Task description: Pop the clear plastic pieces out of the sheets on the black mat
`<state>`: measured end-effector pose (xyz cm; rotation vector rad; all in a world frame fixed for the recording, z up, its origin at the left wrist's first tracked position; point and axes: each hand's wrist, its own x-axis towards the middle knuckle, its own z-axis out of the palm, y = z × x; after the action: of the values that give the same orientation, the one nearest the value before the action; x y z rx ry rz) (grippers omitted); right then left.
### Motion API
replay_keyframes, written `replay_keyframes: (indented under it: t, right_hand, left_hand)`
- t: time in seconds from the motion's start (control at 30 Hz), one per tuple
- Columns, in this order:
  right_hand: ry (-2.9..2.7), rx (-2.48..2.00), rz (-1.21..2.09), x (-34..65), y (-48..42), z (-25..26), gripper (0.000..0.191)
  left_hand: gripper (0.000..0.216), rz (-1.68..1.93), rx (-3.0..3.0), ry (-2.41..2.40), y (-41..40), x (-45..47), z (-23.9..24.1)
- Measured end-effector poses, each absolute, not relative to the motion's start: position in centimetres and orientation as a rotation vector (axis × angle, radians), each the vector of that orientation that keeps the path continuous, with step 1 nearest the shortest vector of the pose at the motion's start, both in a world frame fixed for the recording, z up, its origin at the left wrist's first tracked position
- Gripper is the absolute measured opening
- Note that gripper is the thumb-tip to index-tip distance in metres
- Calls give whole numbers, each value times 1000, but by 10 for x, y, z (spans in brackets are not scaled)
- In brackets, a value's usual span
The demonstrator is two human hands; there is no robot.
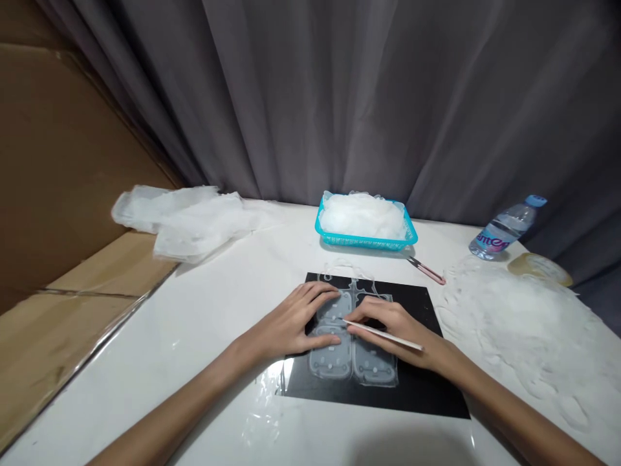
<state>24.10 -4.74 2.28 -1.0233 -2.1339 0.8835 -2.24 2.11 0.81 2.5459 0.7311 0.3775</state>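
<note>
A translucent moulded plastic sheet (330, 359) with several rounded rectangular panels lies on a black board (417, 398). My left hand (303, 317) rests on its left panels, fingers and thumb spread apart, pressing nothing between them. In a pen grip, my right hand (395, 327) closes on a slim white pen-like tool (388, 335). The tool's thin tip points left and meets the sheet near the seam between the panels; whether it is a blade I cannot make out. Thin clear scraps of plastic (342, 266) stick out past the board's far edge.
Behind the board stands a turquoise basket (366, 243) piled with whitish translucent pieces. A pink-handled cutting tool (427, 268) lies beside it. To the right are a water bottle (504, 230) and a spread of clear scraps (528, 330). Translucent sheets (194, 220) and cardboard (97, 285) are at left.
</note>
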Motion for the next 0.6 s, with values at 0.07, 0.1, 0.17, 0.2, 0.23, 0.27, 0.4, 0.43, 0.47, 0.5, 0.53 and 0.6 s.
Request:
replay_keyframes:
  t: [0.07,0.1,0.17,0.2,0.23,0.27,0.4,0.43,0.47,0.5,0.53,0.6]
  right_hand:
    - [-2190,-976,897,237,-45,24,21]
    - [-2207,-959,893,236,-44,23,21]
    - [-2234,-935,886,234,-43,19,21]
    - [-2248,-929,887,233,-43,17,21]
    - [-2263,-927,888,233,-43,16,21]
    - [-2275,-926,886,233,-43,15,21]
    - [-2291,-946,887,233,-47,14,22]
    - [-2288,-952,890,233,-48,14,22]
    - [-2282,-958,897,234,-48,14,22]
    - [-2272,-966,905,234,-48,13,22]
    - [-2257,-976,911,234,-48,13,22]
    - [-2232,-993,915,235,-47,13,22]
  left_hand:
    - [69,387,2510,716,20,-23,9]
    - [66,394,2498,714,19,-24,9]
    - [60,402,2493,709,18,-24,8]
    - [57,398,2497,708,18,-24,8]
    - [55,392,2500,708,17,-23,8]
    - [53,384,2500,709,17,-23,8]
    - [54,370,2463,707,18,-20,9]
    - [54,368,2450,707,19,-20,9]
    - [55,367,2437,708,19,-20,9]
    - [56,370,2428,707,19,-19,8]
    - [56,374,2421,705,19,-19,8]
    - [56,378,2419,701,19,-20,7]
